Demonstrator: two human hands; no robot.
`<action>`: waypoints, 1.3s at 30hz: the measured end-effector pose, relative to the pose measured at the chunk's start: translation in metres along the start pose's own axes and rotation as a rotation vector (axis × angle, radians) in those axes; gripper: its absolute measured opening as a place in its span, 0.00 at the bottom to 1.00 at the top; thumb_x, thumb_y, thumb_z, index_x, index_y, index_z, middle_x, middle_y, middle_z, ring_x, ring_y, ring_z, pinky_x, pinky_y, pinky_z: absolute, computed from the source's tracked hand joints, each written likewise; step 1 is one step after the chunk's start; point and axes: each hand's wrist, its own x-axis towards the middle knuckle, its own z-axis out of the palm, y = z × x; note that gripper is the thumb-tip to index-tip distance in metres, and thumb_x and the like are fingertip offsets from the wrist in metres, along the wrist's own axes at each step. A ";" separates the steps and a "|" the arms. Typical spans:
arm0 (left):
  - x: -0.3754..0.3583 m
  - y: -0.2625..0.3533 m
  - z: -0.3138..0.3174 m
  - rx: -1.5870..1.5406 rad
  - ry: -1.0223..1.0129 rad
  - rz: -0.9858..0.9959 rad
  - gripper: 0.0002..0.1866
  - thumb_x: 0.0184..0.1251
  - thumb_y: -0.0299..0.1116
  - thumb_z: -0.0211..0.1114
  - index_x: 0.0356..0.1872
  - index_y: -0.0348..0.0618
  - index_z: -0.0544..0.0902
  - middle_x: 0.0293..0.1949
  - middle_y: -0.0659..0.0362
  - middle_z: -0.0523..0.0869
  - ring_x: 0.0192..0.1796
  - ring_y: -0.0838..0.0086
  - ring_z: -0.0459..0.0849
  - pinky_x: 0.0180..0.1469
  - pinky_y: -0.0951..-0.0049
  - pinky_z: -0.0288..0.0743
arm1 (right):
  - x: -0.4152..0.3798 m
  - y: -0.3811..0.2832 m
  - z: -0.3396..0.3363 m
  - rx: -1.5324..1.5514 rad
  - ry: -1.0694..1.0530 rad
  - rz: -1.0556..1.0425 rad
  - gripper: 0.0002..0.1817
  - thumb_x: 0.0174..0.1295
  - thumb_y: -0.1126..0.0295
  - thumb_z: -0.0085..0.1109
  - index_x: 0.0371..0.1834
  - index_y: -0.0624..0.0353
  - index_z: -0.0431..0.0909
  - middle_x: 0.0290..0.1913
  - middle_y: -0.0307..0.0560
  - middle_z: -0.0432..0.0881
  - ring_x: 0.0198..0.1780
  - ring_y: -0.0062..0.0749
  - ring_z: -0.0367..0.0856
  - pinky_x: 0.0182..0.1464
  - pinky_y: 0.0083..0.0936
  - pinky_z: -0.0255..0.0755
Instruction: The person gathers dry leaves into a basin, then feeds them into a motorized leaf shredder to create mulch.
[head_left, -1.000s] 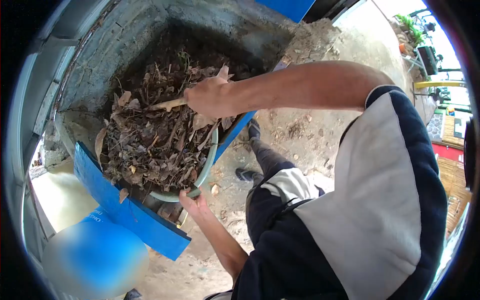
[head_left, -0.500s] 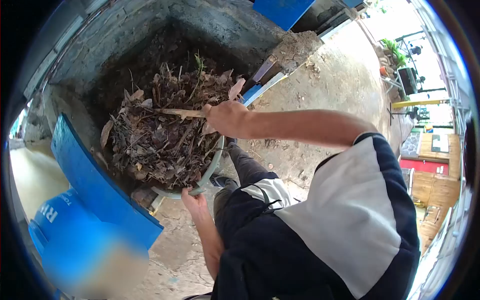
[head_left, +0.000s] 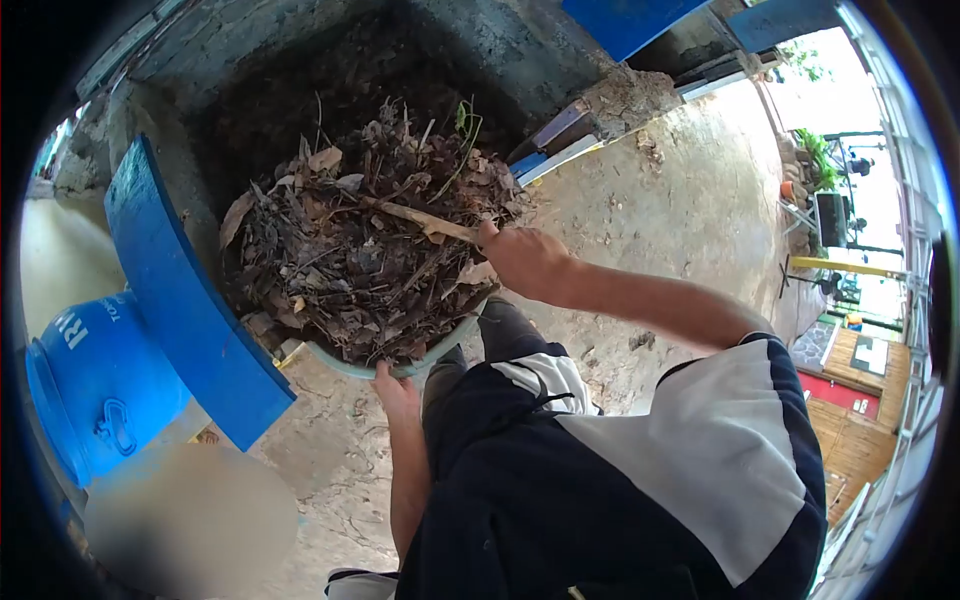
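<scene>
A round, pale green tub is heaped with dry leaves and twigs. My right hand is closed around the end of a wooden stick, which lies slanted over the heap with its far end among the leaves. Whether that end carries a tool head is hidden. At the tub's near rim, my left hand grips the edge, its fingers partly tucked behind the rim. A green sprig pokes up from the far side of the heap.
Behind the tub is a concrete-walled bin with dark soil inside. A curved blue panel leans at its left, beside a blue barrel. Boards stick out at the bin's right corner, above a cracked concrete floor.
My right hand has drawn the stick rightward across the heap, and the stick is now more slanted. My left hand stays on the rim. The whole view has shifted a little.
</scene>
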 end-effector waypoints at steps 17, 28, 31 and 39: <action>0.011 -0.059 0.012 -0.137 0.103 0.084 0.16 0.78 0.31 0.51 0.60 0.35 0.77 0.54 0.53 0.84 0.56 0.64 0.83 0.60 0.64 0.80 | 0.004 0.052 0.034 0.230 -0.014 -0.095 0.19 0.64 0.77 0.51 0.57 0.74 0.66 0.36 0.65 0.87 0.43 0.59 0.89 0.44 0.47 0.84; 0.117 -0.135 0.007 0.038 0.304 0.191 0.10 0.74 0.38 0.55 0.32 0.50 0.78 0.29 0.61 0.76 0.31 0.72 0.76 0.28 0.60 0.71 | 0.053 0.133 0.103 0.038 0.180 -0.412 0.13 0.72 0.68 0.54 0.49 0.67 0.78 0.39 0.68 0.83 0.44 0.65 0.82 0.43 0.52 0.74; 0.062 -0.085 0.045 0.255 0.440 0.069 0.10 0.70 0.37 0.58 0.44 0.46 0.81 0.40 0.52 0.82 0.45 0.63 0.81 0.40 0.48 0.74 | 0.031 0.108 0.075 0.120 0.181 -0.357 0.22 0.76 0.66 0.50 0.65 0.73 0.69 0.49 0.79 0.80 0.53 0.75 0.78 0.48 0.56 0.71; 0.054 -0.087 0.054 0.636 0.549 0.137 0.21 0.64 0.39 0.62 0.54 0.38 0.85 0.50 0.42 0.88 0.55 0.49 0.88 0.54 0.52 0.82 | 0.103 0.202 0.114 -0.024 0.265 -0.637 0.27 0.71 0.77 0.46 0.74 0.68 0.67 0.66 0.66 0.78 0.69 0.49 0.75 0.71 0.41 0.67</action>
